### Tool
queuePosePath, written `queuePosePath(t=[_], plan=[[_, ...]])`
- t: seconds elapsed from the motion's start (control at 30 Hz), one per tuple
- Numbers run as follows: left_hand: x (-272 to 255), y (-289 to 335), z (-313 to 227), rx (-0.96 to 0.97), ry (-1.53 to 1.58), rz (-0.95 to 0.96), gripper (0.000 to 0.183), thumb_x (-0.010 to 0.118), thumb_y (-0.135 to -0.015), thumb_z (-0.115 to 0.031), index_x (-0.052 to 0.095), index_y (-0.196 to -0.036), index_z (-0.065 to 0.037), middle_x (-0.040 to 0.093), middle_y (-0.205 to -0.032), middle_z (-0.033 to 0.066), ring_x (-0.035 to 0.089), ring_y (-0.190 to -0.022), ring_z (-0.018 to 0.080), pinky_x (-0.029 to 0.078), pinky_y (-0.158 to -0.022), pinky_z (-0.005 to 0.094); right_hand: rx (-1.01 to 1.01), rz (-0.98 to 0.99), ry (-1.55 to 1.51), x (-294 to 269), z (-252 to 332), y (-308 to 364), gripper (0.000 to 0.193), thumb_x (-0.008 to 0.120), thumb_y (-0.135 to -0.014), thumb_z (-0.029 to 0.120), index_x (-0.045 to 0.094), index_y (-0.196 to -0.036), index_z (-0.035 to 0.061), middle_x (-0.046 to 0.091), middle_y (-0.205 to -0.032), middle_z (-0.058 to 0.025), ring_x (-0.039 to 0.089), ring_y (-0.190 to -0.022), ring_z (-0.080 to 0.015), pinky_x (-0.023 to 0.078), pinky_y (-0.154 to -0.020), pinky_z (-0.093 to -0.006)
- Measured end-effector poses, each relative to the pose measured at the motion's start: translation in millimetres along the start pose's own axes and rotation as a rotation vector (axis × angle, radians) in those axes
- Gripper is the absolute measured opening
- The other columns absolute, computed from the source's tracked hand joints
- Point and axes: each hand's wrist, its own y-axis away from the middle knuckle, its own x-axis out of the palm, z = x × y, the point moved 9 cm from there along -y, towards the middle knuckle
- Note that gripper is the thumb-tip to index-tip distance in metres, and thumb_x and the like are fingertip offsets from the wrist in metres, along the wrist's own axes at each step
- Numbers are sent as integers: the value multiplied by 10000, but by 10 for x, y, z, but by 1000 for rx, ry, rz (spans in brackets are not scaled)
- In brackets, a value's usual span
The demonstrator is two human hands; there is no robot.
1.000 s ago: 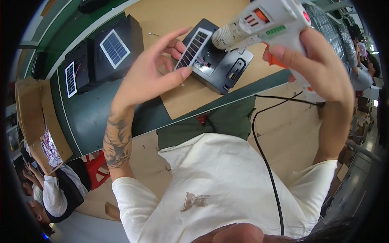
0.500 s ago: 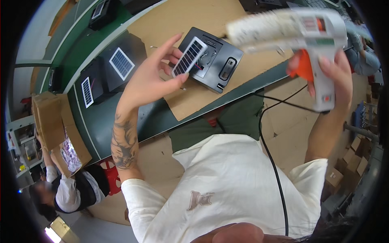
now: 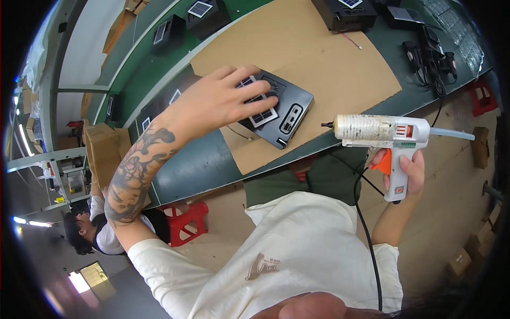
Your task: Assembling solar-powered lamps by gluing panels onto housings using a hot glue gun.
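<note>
Long green worktop (image 3: 191,170) here, a big brown cardboard sheet (image 3: 319,58) laid across it. Near that sheet's front edge sits a flat black plastic box (image 3: 289,114) with a small blue solar panel (image 3: 258,109) on top; the left hand (image 3: 223,98) lies over the panel, fingers spread and pressing down. Off the worktop's front edge, the right hand (image 3: 406,173) is wrapped tight round a white glue gun (image 3: 388,135), nozzle pointing left. More black boxes (image 3: 204,15) line the far edge; a red plastic stool (image 3: 186,220) stands on the tan floor (image 3: 457,175)
</note>
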Motion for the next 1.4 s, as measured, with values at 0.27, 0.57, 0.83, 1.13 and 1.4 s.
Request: queuePosePath(t=[0.27,0.57,0.83,1.13,1.4], plan=[[17,-142,-77,264,-130,-74,656,585,-828,-95,418,-1428,-302,515,-1186,-20,506,-1246,221,482,-1009,330,-13,-68,-37,-102,-56,60,567,646,-882,251,469,-1259,-133,679,-920,-262,713,-778,-348,535,-426,-286],[243,-88,-38,298,-13,-25,667,613,-831,-45,427,-1437,-254,446,-1462,-13,465,-1336,272,497,-1064,374,-29,-81,-54,-35,-77,111,568,638,-883,231,451,-1277,-134,675,-928,-285,708,-762,-344,521,-439,-291],[218,150,80,-445,592,-382,627,735,-820,-198,517,-1387,-44,457,-1400,246,477,-1265,427,447,-1027,480,-21,-124,-23,-82,-154,126,561,618,-889,219,437,-1279,-141,669,-935,-287,700,-749,-331,521,-438,-287],[355,-95,-131,-417,536,-189,701,681,-887,-286,407,-1472,-16,381,-1521,211,345,-1424,387,312,-1159,479,21,-191,-33,-104,-215,155,532,579,-904,202,434,-1278,-148,654,-941,-305,690,-736,-334,520,-423,-281],[481,47,-138,-361,684,-117,619,551,-912,-145,385,-1498,-34,352,-1565,162,292,-1469,350,180,-1203,528,-7,-239,-72,-195,-272,234,532,587,-897,196,431,-1274,-146,654,-939,-308,688,-729,-344,516,-416,-276]])
